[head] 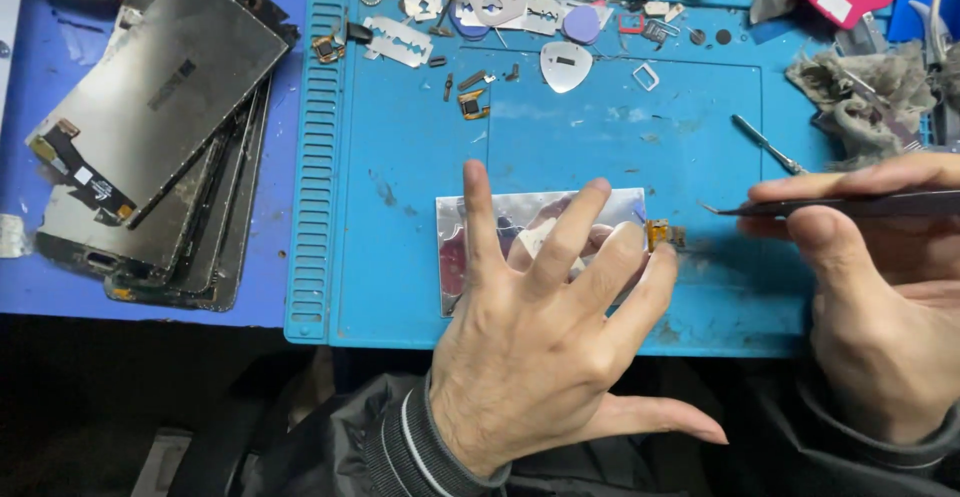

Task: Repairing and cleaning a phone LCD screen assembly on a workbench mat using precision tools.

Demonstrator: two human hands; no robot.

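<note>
L hand (545, 342) splayed flat, half hiding shiny panel (500, 219); R hand (880, 287) pinches tweezers (850, 205), cut off.

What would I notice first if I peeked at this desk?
Probably the left hand, fingers spread, pressing a shiny silver panel flat on the blue mat. Just right of it, the right hand holds dark tweezers pointing at a small orange part on the panel's edge. A stack of phone screens lies far left.
</note>
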